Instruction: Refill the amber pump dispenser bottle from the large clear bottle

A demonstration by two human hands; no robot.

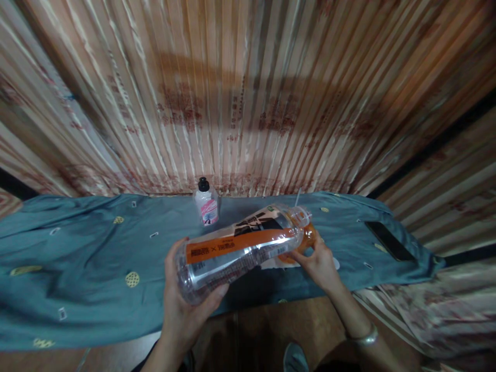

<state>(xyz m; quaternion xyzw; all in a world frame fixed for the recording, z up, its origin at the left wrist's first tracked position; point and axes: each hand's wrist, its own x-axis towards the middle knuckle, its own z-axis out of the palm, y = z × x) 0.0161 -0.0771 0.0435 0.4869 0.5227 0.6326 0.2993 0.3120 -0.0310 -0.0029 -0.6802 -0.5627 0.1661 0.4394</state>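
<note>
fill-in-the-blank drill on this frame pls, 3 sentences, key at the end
1. The left hand grips the clear plastic bottle near its ____ end.
2. The right hand is at the bottle's neck, where the cap is coloured ____.
3. The small white bottle standing upright on the blue cloth has a ____ cap.

Missing words: bottom; orange; black
</note>
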